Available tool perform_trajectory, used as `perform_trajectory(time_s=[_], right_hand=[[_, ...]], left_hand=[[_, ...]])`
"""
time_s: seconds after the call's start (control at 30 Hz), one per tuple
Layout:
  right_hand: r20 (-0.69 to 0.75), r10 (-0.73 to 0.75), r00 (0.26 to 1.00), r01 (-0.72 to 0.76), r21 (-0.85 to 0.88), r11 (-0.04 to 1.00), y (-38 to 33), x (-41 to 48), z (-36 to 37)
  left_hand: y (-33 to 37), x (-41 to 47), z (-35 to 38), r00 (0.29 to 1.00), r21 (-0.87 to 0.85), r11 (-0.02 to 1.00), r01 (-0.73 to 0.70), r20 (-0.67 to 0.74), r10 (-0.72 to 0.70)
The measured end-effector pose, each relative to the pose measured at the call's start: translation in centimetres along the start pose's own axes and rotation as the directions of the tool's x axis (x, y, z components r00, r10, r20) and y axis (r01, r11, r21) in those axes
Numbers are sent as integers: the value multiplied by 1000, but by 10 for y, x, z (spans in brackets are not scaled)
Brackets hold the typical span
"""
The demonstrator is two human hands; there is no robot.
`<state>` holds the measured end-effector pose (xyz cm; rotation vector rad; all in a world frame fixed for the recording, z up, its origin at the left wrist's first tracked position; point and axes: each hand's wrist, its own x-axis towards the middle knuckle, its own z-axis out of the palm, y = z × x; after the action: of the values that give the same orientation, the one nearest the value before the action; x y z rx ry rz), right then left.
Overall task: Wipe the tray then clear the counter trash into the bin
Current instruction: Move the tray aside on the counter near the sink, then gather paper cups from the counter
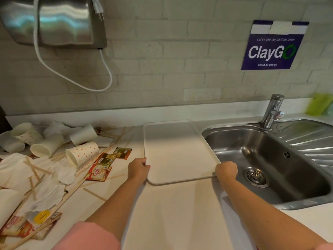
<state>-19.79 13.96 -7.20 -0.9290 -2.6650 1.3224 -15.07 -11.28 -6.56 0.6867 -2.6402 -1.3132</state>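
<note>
Tray (177, 150) lies flat on the counter between your hands; your left hand (138, 170) and right hand (226, 170) each grip a near corner. Keep it level beside the sink (270, 159), clear of the cups (82, 153) and wrappers (98, 173) further left.

One tray (178, 150), two hands (138, 168) (226, 169), at least five paper cups (82, 153), one sink (270, 159), one tap (273, 110)

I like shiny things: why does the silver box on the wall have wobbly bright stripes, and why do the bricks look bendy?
Head view: the silver box is polished metal, mirroring room light as wavy glare; the sink gleams likewise. Head view: its wide-angle lens curves the bricks and the counter; the tray looks matte.
</note>
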Motion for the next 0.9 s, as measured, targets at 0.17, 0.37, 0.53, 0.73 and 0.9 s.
perform_trajectory(time_s=[0.17, 0.37, 0.53, 0.73, 0.9], right_hand=[[-1, -97, 995, 96, -143, 985, 2, -7, -1], [27, -202, 979, 202, -279, 939, 4, -17, 1], [1, -383, 924, 342, -450, 825, -11, -35, 4], [133, -629, 766, 619, -417, 665, -55, -82, 34], [302, -745, 594, 801, -304, 516, -77, -137, 69]], left_hand=[[5, -1, 7, 999, 103, 995, -8, -38, 12], [9, -6, 15, 1000, 224, 975, -8, -20, 13], [9, -11, 5, 998, 276, 960, -44, -30, 55], [-7, -25, -33, 975, 258, 952, -166, -101, 198], [-37, -37, -75, 959, 280, 944, -172, -172, 226]])
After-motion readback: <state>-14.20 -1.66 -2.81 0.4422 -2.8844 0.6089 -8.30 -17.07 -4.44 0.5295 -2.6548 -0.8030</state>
